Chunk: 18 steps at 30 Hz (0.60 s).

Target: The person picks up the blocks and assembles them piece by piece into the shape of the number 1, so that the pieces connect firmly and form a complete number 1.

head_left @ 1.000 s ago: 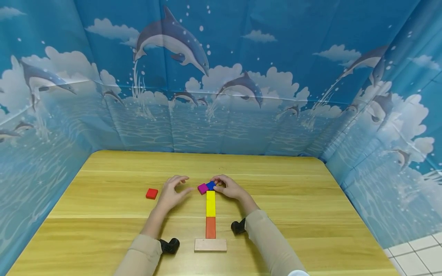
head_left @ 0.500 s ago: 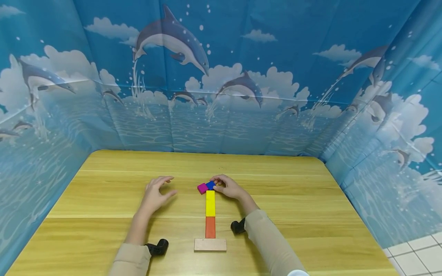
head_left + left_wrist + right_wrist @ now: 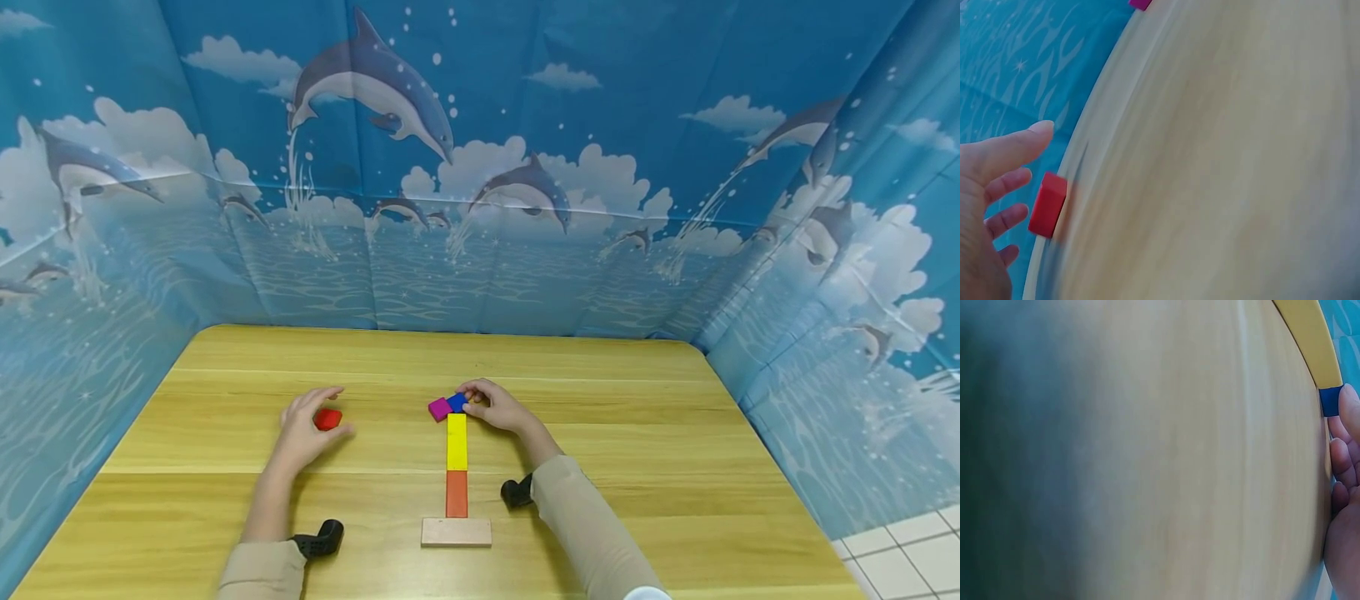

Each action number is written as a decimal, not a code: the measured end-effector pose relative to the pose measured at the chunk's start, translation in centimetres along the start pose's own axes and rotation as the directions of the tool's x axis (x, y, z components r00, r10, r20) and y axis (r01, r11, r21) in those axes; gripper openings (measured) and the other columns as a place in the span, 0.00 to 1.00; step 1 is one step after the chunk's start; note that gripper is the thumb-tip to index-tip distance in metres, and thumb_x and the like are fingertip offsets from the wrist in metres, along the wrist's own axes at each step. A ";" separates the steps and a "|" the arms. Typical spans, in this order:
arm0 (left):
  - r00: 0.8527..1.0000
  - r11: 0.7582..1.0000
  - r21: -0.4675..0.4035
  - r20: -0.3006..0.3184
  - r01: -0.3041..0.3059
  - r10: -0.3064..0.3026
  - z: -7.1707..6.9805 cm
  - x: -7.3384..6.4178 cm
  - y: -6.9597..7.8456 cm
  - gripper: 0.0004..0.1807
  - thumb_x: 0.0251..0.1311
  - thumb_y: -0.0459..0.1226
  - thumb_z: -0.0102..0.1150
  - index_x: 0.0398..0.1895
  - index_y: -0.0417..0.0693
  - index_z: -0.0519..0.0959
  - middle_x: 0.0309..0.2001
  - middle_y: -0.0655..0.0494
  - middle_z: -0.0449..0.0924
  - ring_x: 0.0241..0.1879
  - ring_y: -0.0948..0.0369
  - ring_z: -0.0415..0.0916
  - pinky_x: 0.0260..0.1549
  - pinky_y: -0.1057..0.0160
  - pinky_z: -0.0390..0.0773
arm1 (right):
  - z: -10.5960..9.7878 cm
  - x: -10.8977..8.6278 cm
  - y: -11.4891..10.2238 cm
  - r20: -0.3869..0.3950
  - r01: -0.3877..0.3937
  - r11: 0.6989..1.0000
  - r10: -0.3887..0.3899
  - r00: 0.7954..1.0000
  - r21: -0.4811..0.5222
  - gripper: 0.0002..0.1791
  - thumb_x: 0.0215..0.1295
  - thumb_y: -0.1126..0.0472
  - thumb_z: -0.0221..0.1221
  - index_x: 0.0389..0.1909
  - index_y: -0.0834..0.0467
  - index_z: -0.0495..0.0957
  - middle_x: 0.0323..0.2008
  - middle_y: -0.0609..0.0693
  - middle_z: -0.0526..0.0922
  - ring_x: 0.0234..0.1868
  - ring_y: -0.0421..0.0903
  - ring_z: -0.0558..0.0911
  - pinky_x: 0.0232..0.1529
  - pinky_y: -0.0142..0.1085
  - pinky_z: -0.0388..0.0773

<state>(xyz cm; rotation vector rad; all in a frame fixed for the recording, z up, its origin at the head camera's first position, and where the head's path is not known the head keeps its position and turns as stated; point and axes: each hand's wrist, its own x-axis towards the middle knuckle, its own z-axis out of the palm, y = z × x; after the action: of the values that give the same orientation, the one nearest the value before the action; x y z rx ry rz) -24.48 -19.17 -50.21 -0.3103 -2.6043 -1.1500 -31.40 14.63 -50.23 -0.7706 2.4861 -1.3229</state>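
My left hand is spread around a small red block, thumb on one side and fingers on the other. In the left wrist view a gap shows between the thumb and the red block. With my right hand I pinch a blue block, partly hidden by the fingertips. Against the blue block's left side lies a magenta block. Just below it a long yellow block continues into an orange-red block, and a pale wooden block lies crosswise at the near end.
The wooden table carries all the blocks. A dolphin-print curtain hangs along its back and sides. Each wrist wears a black device, such as the left wrist camera.
My left hand has moved left, away from the magenta block and over to the red block. The right hand has stayed at the blue block.
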 end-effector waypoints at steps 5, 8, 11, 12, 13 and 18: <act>1.000 1.000 0.003 -0.007 0.009 -0.009 -0.5 -0.4 -0.6 0.37 0.39 0.42 0.73 0.56 0.44 0.70 0.50 0.42 0.72 0.53 0.42 0.60 0.48 0.39 0.50 | -0.1 -0.1 -0.1 -0.002 0.002 1.000 -0.002 1.000 -0.005 0.15 0.65 0.66 0.53 0.52 0.65 0.71 0.40 0.54 0.73 0.38 0.46 0.67 0.42 0.35 0.66; 1.000 1.000 0.004 -0.023 0.009 -0.009 -0.8 -0.7 -0.8 0.37 0.38 0.40 0.73 0.56 0.44 0.70 0.49 0.43 0.72 0.52 0.42 0.60 0.47 0.40 0.51 | -0.1 -0.1 -0.2 -0.006 0.002 1.000 -0.002 1.000 -0.015 0.16 0.65 0.66 0.52 0.52 0.65 0.71 0.40 0.56 0.73 0.38 0.46 0.67 0.42 0.35 0.66; 1.000 1.000 0.005 -0.020 0.013 -0.013 -1.0 -0.9 -1.0 0.36 0.38 0.38 0.73 0.56 0.43 0.70 0.48 0.42 0.73 0.51 0.42 0.61 0.47 0.40 0.51 | -0.2 -0.3 -1.0 0.004 0.007 1.000 -0.007 1.000 -0.008 0.16 0.65 0.67 0.52 0.52 0.68 0.70 0.41 0.60 0.73 0.39 0.49 0.67 0.42 0.36 0.66; 1.000 1.000 0.008 -0.017 0.016 -0.015 -1.0 -0.9 -1.1 0.36 0.39 0.38 0.73 0.56 0.43 0.70 0.48 0.42 0.73 0.51 0.42 0.61 0.46 0.40 0.51 | -0.3 -0.4 -1.4 0.010 0.009 1.000 -0.009 1.000 -0.004 0.16 0.65 0.68 0.51 0.52 0.70 0.69 0.41 0.61 0.72 0.39 0.50 0.67 0.42 0.37 0.66; 1.000 1.000 0.007 -0.007 0.019 -0.019 -1.1 -1.0 -1.2 0.36 0.39 0.37 0.72 0.56 0.43 0.69 0.48 0.41 0.73 0.51 0.42 0.61 0.47 0.39 0.50 | -0.4 -0.5 -1.9 0.017 0.012 1.000 -0.012 1.000 0.001 0.16 0.65 0.68 0.51 0.52 0.71 0.69 0.42 0.63 0.72 0.39 0.51 0.67 0.42 0.38 0.66; 0.999 0.999 0.029 0.018 0.034 -0.034 -1.3 -1.2 -1.9 0.36 0.42 0.39 0.71 0.58 0.44 0.68 0.49 0.42 0.73 0.52 0.42 0.61 0.47 0.40 0.51 | -0.7 -1.0 -3.1 0.034 0.016 1.000 -0.016 0.999 0.016 0.17 0.65 0.69 0.51 0.52 0.72 0.68 0.42 0.64 0.71 0.39 0.51 0.67 0.42 0.37 0.66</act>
<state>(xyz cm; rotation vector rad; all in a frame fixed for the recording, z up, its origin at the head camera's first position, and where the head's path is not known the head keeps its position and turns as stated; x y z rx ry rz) -23.76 -21.45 -51.07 -0.2732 -2.6494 -1.1255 -29.80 14.28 -47.34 -0.8043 2.4457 -1.3222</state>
